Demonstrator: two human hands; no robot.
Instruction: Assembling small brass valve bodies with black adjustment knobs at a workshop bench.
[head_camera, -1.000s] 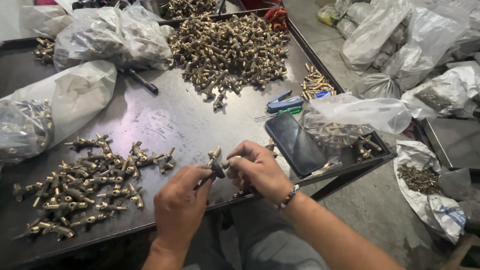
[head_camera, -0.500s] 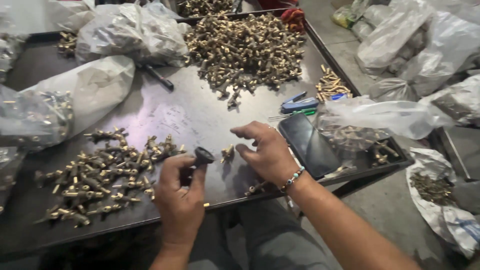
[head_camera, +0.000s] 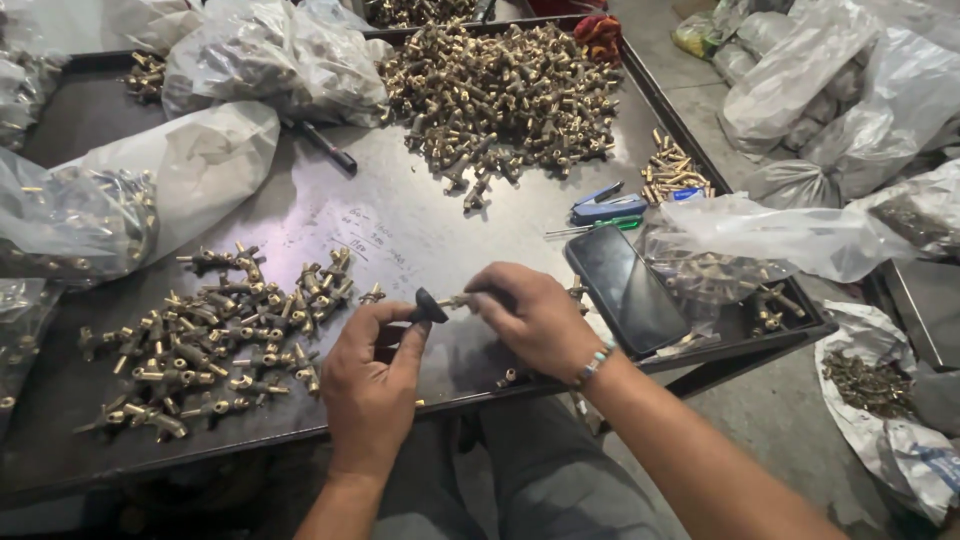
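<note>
— Head view looks straight down on the dark metal tray table (head_camera: 400, 230). See what the hands are at?

— Yes. The left hand (head_camera: 370, 385) pinches a small black knob (head_camera: 428, 306) between thumb and forefinger, fingers closed on it, just above the table's near edge. The right hand (head_camera: 535, 320) is curled round a brass fitting (head_camera: 462, 299), whose stem pokes out towards the knob. Knob and fitting meet between the two hands.

— And around them?

— Left of the left hand lies a spread of assembled brass fittings (head_camera: 210, 340), close by. At the far end of the table sits a big heap of brass parts (head_camera: 505, 95), well apart from the hands. A dark phone (head_camera: 625, 288) lies face up just beside the right hand, and past it a blue tool (head_camera: 605, 205).

— Bags?

— Clear plastic bags (head_camera: 110, 200) with more brass parts crowd the left side, and another bag (head_camera: 760, 245) rests at the right corner. One loose brass piece (head_camera: 508, 378) lies on the table under the right wrist, which wears a beaded bracelet (head_camera: 595, 362).
</note>
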